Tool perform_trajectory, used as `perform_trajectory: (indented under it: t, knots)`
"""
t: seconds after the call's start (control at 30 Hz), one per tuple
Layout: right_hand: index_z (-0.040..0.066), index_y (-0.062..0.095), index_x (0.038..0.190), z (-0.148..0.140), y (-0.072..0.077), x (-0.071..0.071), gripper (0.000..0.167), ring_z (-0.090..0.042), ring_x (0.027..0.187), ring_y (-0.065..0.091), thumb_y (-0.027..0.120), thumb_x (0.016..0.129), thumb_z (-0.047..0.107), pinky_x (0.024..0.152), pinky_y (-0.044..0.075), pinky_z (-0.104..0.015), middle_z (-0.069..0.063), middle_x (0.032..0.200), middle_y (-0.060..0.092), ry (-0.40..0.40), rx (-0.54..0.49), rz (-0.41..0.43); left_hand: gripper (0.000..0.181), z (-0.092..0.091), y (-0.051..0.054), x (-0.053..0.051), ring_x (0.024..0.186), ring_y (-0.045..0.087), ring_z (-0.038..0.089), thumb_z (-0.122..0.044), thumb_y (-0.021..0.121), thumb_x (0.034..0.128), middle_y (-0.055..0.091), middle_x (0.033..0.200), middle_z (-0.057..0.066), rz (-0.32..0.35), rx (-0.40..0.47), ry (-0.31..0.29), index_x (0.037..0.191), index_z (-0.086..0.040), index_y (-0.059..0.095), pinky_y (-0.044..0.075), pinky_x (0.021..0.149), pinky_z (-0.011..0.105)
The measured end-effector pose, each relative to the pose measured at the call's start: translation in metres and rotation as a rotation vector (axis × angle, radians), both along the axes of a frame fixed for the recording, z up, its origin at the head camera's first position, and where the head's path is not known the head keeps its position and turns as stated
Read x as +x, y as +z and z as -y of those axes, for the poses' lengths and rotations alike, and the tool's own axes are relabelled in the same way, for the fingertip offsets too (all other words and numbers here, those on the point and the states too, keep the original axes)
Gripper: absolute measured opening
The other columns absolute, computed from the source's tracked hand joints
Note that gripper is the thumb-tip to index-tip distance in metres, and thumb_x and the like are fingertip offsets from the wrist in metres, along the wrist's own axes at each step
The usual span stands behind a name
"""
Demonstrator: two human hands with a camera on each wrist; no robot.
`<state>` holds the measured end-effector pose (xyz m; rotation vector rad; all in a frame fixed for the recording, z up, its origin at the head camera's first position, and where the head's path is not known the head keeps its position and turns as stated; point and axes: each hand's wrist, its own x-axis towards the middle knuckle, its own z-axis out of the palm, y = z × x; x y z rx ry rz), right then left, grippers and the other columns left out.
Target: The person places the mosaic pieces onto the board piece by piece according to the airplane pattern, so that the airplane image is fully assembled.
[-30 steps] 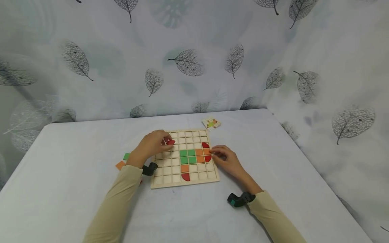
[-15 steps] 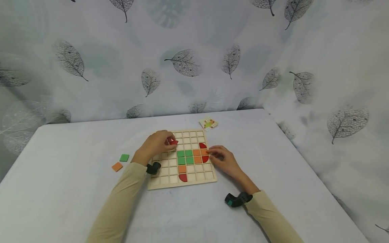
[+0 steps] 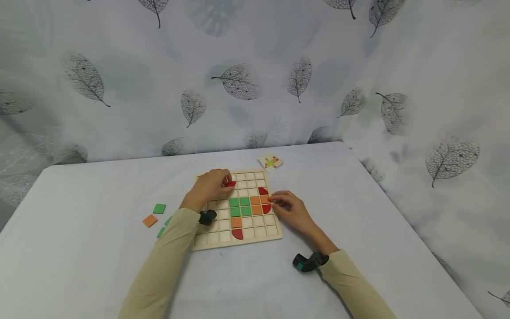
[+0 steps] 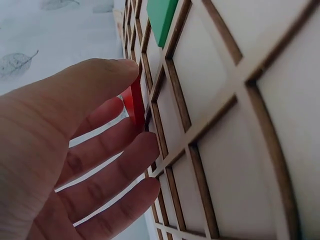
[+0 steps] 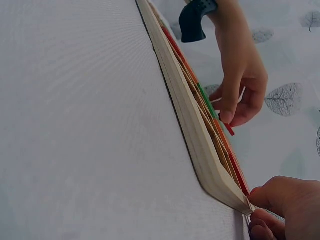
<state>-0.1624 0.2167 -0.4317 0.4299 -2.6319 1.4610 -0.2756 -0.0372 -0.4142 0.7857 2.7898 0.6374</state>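
Note:
A wooden grid board (image 3: 260, 232) lies on the table with green, orange and red tiles in its squares. Over its far left part, my left hand (image 3: 209, 187) pinches a red tile (image 3: 230, 184) between thumb and fingers. In the left wrist view this red tile (image 4: 136, 105) stands tilted just over the grid, its outer part hidden by the fingers. My right hand (image 3: 292, 210) holds the board's right edge, one fingertip by an orange tile (image 3: 264, 200). From the right wrist, its digits (image 5: 272, 195) appear on both sides of the board's rim (image 5: 187, 130).
Left of the board lie a loose green tile (image 3: 159, 208) and an orange tile (image 3: 150, 220); more green tiles show partly beside the left sleeve (image 3: 159, 261). A small stack of pattern cards (image 3: 271, 162) sits behind the board.
My left hand has moved rightward and slightly away over the board with the red tile. Loose green tiles have come into view beside the left sleeve. The right hand stays at the board's edge.

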Motion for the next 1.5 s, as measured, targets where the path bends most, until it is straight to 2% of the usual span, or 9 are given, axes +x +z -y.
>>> perform_trajectory:
  t: [0.2, 0.37, 0.57, 0.83, 1.07, 1.23, 1.5]
  knots:
    - [-0.011, 0.066, 0.113, 0.003, 0.002, 0.0, 0.024, -0.037, 0.098, 0.061, 0.062, 0.09, -0.006, 0.085, 0.05, -0.048, -0.027, 0.12, 0.058, -0.002, 0.008, -0.01, 0.023, -0.001, -0.001, -0.001, 0.084, 0.061, 0.021, -0.026, 0.069, 0.0919, 0.066, 0.097, 0.008, -0.034, 0.009, 0.018, 0.101, -0.006, 0.066, 0.051, 0.078, 0.039]
    - [-0.011, 0.065, 0.113, 0.003, 0.002, -0.001, 0.023, -0.036, 0.098, 0.061, 0.062, 0.09, -0.006, 0.085, 0.051, -0.044, -0.026, 0.121, 0.059, 0.004, 0.012, -0.014, 0.024, -0.001, -0.002, -0.001, 0.084, 0.062, 0.021, -0.027, 0.069, 0.0913, 0.067, 0.097, 0.007, -0.045, 0.017, 0.043, 0.102, -0.006, 0.068, 0.051, 0.078, 0.038]
    - [-0.011, 0.066, 0.113, 0.003, 0.003, -0.002, 0.024, -0.036, 0.098, 0.061, 0.063, 0.089, -0.007, 0.084, 0.051, -0.044, -0.026, 0.12, 0.059, 0.006, 0.014, -0.031, 0.019, -0.001, 0.002, 0.001, 0.092, 0.063, 0.023, -0.02, 0.066, 0.0936, 0.068, 0.102, 0.009, -0.029, 0.024, 0.037, 0.106, -0.006, 0.07, 0.051, 0.083, 0.04]
    - [-0.011, 0.065, 0.113, 0.004, 0.003, -0.001, 0.024, -0.037, 0.098, 0.061, 0.062, 0.09, -0.007, 0.085, 0.051, -0.046, -0.028, 0.12, 0.058, 0.019, -0.001, -0.021, 0.015, -0.003, 0.002, 0.004, 0.088, 0.063, 0.022, -0.016, 0.066, 0.0936, 0.067, 0.098, 0.008, -0.01, 0.017, 0.017, 0.103, -0.005, 0.07, 0.052, 0.08, 0.038]
    - [-0.012, 0.065, 0.113, 0.004, -0.001, -0.002, 0.024, -0.04, 0.098, 0.06, 0.062, 0.089, -0.008, 0.085, 0.05, -0.049, -0.028, 0.12, 0.058, 0.04, -0.013, -0.044, 0.015, 0.002, 0.002, 0.006, 0.09, 0.063, 0.021, -0.014, 0.064, 0.0948, 0.067, 0.101, 0.008, 0.017, 0.026, 0.007, 0.106, -0.005, 0.069, 0.052, 0.081, 0.037]
    - [-0.012, 0.065, 0.112, 0.003, -0.001, -0.001, 0.023, -0.041, 0.098, 0.061, 0.062, 0.089, -0.009, 0.084, 0.05, -0.049, -0.029, 0.119, 0.058, 0.036, -0.014, -0.054, 0.013, 0.006, 0.001, 0.006, 0.088, 0.06, 0.02, -0.014, 0.062, 0.096, 0.065, 0.103, 0.007, -0.003, 0.01, 0.007, 0.105, -0.008, 0.07, 0.051, 0.077, 0.037]
    - [-0.013, 0.065, 0.112, 0.0, -0.002, -0.001, 0.023, -0.04, 0.096, 0.061, 0.062, 0.088, -0.01, 0.083, 0.051, -0.048, -0.03, 0.118, 0.058, 0.036, -0.009, -0.072, 0.012, 0.018, 0.003, 0.008, 0.087, 0.059, 0.02, -0.015, 0.062, 0.0955, 0.065, 0.101, 0.004, -0.043, -0.024, 0.011, 0.103, -0.012, 0.07, 0.05, 0.079, 0.04]
